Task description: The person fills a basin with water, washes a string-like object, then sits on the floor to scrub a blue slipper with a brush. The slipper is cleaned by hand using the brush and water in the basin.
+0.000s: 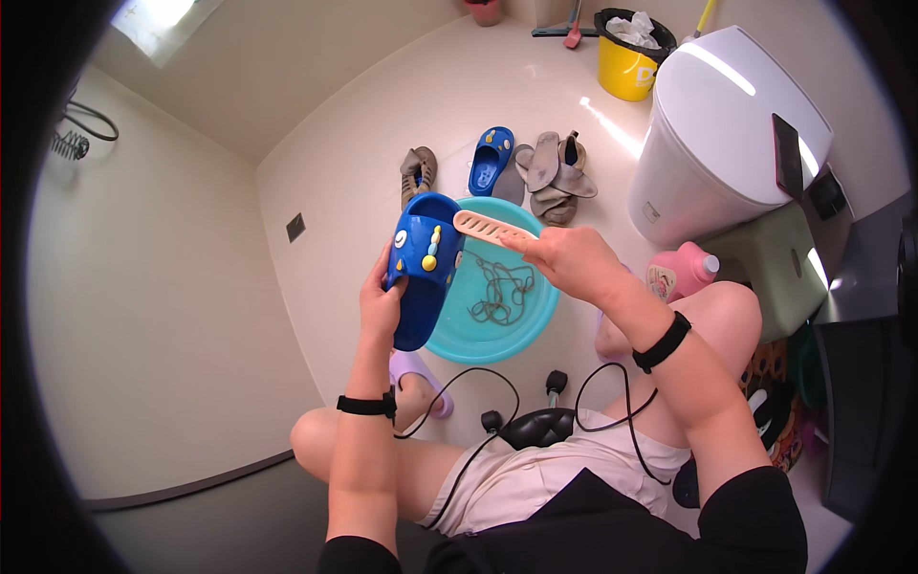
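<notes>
My left hand [381,305] grips a blue rubber slipper [429,265] with raised white and yellow decorations, held tilted over the left side of a turquoise plastic basin [488,348]. In my right hand [574,262] is a pale pink brush [491,228] with a slotted handle, its far end at the slipper's upper edge; bristles are not visible. Shoelaces [502,290] lie tangled in the basin. Beyond it stands a second blue slipper [489,163], with grey insoles and a shoe [556,168] to its right. Another brown shoe [417,172] is at the left.
A pink bottle [678,271] stands by my right knee, near a greenish stool [778,265]. At the right is a white toilet [688,143] with a phone [787,154] on its lid. A yellow bin [625,70] is behind. Black cables [518,394] loop over my lap.
</notes>
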Demonstrator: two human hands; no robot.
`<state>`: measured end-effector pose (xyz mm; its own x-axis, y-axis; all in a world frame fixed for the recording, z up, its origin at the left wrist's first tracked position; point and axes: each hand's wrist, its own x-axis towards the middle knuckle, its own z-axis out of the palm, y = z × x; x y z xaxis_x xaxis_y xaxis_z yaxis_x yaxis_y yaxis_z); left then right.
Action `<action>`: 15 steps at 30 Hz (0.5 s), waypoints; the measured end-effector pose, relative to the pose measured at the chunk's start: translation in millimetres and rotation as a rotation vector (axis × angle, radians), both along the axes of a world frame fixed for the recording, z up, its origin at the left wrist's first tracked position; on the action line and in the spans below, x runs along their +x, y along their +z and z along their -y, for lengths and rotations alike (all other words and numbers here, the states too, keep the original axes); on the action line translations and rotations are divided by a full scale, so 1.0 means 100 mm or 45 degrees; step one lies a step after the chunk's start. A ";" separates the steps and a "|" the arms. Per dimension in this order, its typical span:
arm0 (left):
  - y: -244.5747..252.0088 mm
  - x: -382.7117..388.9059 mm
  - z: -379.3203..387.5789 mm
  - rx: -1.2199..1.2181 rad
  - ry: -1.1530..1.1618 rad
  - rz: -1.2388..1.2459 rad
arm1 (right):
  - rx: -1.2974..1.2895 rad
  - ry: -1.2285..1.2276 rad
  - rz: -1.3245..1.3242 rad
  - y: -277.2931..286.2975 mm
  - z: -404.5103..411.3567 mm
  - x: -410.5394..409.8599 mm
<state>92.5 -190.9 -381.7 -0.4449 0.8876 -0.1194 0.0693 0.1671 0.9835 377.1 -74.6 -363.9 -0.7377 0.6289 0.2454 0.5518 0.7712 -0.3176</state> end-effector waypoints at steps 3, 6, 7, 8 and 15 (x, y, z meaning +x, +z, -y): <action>0.01 0.04 0.01 -0.098 -0.073 -0.021 | -0.007 -0.009 -0.050 -0.05 0.00 -0.02; -0.12 0.19 0.01 -0.110 -0.186 -0.051 | -0.050 -0.054 -0.139 -0.05 0.03 -0.10; -0.16 0.19 -0.01 -0.090 -0.165 -0.098 | -0.088 -0.069 -0.168 -0.04 0.04 -0.13; -0.19 0.18 -0.03 -0.069 -0.143 -0.144 | -0.130 -0.080 -0.194 -0.02 0.07 -0.14; -0.25 0.12 -0.02 -0.043 -0.046 -0.751 | -0.276 0.085 -0.155 0.06 0.22 -0.17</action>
<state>104.8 -188.7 -406.5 -0.4141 0.9036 0.1102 0.6089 0.1850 0.7713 360.6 -96.2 -358.1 -0.7528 0.6272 0.1998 0.4491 0.7114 -0.5406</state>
